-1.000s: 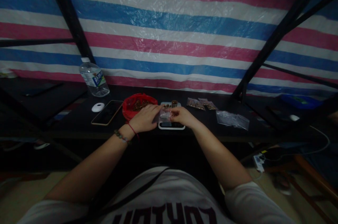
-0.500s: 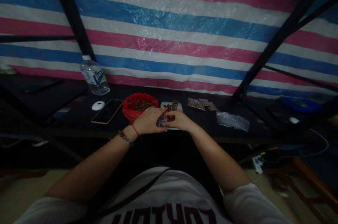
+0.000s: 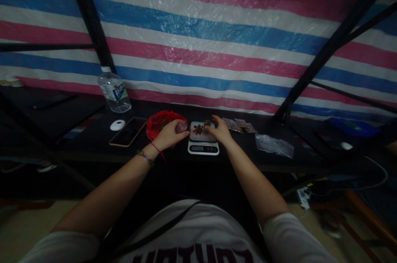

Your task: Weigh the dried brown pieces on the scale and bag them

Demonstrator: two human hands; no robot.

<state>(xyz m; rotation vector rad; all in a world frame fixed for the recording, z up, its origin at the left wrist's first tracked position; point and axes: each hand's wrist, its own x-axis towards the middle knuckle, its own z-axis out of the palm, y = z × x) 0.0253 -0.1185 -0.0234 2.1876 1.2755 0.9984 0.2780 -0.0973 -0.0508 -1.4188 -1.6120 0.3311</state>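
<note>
My left hand [image 3: 170,135] is closed on a small clear plastic bag [image 3: 181,125], over the right edge of a red plastic bag [image 3: 151,127] that holds small brown dried pieces. A white digital scale [image 3: 203,148] stands between my hands, its display facing me. Several brown pieces [image 3: 197,130] lie on its platform beside a small cylindrical container [image 3: 207,123]. My right hand [image 3: 221,130] is at the scale's right side, thumb and forefinger apart about the container; whether the thumb touches it is hard to tell.
Filled small bags [image 3: 240,125] and clear flat plastic bags [image 3: 274,145] lie to the right. On the left are a phone [image 3: 128,132], a white oval object [image 3: 118,125] and a water bottle [image 3: 115,91]. Black metal posts [image 3: 96,27] flank the black table before a striped sheet [image 3: 198,39].
My hands have moved apart. The left went left with the small clear bag, and the right shifted right to the container. The scale's front and display are now uncovered.
</note>
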